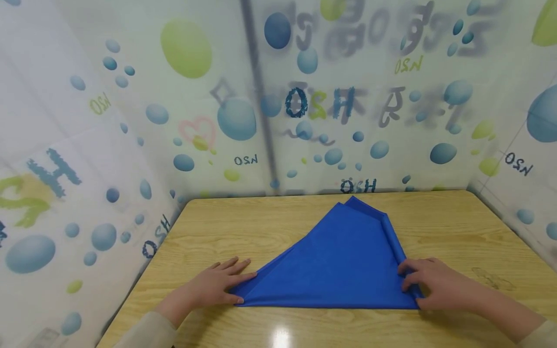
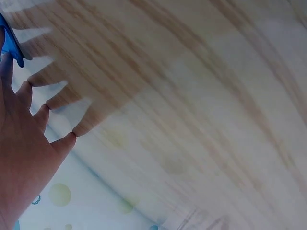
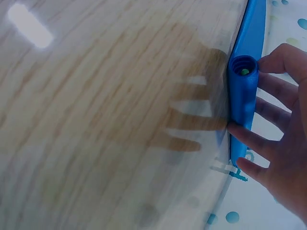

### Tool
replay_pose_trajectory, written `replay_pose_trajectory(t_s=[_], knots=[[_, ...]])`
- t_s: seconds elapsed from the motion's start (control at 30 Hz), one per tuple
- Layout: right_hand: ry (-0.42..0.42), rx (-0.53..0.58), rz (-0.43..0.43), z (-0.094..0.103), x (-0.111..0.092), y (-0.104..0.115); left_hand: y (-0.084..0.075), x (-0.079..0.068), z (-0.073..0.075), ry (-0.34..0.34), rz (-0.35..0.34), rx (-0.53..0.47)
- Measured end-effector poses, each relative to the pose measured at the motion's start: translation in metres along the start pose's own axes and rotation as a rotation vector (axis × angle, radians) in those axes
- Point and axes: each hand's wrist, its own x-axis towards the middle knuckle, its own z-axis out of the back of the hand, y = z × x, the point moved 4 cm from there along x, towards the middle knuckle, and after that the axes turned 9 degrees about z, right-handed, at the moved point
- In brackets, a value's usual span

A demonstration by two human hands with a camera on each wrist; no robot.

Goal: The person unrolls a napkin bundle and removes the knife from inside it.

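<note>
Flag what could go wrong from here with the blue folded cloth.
The hollow rolled edge of the blue folded cloth may loosen if the right hand lets go.
The cloth could slide on the wood-grained table if the left hand lifts off its left corner.
The far layers don't line up, so further rolling might skew.

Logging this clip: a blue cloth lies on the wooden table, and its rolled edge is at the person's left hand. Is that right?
Not quite: the rolled edge is at the right hand, as the head view shows. The blue cloth does lie on the wooden table.
</note>
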Motion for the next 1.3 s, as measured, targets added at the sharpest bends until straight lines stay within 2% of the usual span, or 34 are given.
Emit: replay_pose_trajectory(t_s=[0.23,0.6,0.77,1.1,1.3], knots=[[0.02,0.034,-0.023,0.004,-0.004,0.0,0.003,-0.003,0.001,0.005,0.003,-0.003],[0.037,0.032,-0.001,0.004,-0.005,-0.002,0.009,-0.007,0.003,0.038,0.016,-0.021],[0.014,-0.008,0.06,0.004,-0.005,-0.001,0.011,-0.009,0.003,0.049,0.024,-0.04],[0.042,0.016,0.053,0.003,-0.005,-0.002,0.015,-0.012,0.003,0.04,0.028,-0.04],[0.03,0.017,0.042,0.005,-0.005,-0.004,0.018,-0.011,0.002,0.043,0.033,-0.042]])
